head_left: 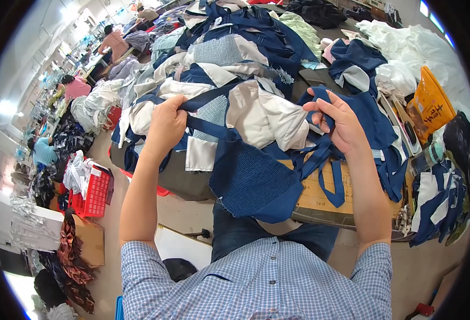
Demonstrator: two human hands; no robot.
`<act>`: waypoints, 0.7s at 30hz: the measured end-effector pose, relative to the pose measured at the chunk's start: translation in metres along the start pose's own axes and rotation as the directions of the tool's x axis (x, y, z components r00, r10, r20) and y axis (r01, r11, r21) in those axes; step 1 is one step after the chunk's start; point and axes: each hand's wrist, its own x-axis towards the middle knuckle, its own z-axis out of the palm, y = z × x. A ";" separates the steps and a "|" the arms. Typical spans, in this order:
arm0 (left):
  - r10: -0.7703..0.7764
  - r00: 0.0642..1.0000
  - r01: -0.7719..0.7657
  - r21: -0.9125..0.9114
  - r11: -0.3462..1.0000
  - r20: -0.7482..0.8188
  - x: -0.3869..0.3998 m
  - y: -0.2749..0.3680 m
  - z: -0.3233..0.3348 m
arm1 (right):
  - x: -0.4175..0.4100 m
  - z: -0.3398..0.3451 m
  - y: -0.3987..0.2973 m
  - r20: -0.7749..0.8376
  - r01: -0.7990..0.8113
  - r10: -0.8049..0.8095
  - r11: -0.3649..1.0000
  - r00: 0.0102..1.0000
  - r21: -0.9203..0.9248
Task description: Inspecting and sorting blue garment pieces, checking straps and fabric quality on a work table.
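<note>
A navy garment piece with white lining (pixel 251 176) and a textured, gathered panel hangs over the table's near edge. My left hand (pixel 166 124) is closed on its navy fabric strap, which runs up and right across the white lining. Navy fabric is looped over the fingers of my right hand (pixel 333 116), whose thumb and fingertips pinch it. More navy straps (pixel 327 176) dangle below that hand, over a tan paper or card sheet (pixel 319 188) with writing. Behind both hands lies a heap of navy, white and light blue garment pieces (pixel 219 52).
An orange snack packet (pixel 431 106), a clear container (pixel 427 158) and white fabric (pixel 411 44) are at the right. A red basket (pixel 95 192) of cloth stands on the floor at left. Several people work farther off at the upper left.
</note>
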 end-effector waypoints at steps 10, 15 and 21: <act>0.109 0.992 -0.093 0.227 0.969 -0.058 -0.005 0.005 -0.006 | -0.003 -0.004 -0.003 -0.021 0.005 -0.005 1.000 1.000 0.029; -0.083 0.975 0.168 -0.441 0.882 0.204 0.000 0.016 -0.014 | -0.002 -0.006 -0.005 -0.005 0.020 -0.020 1.000 1.000 0.022; 0.157 0.942 0.224 -0.904 0.365 0.297 0.008 0.024 -0.020 | -0.001 -0.001 -0.001 -0.012 0.003 -0.003 1.000 1.000 0.016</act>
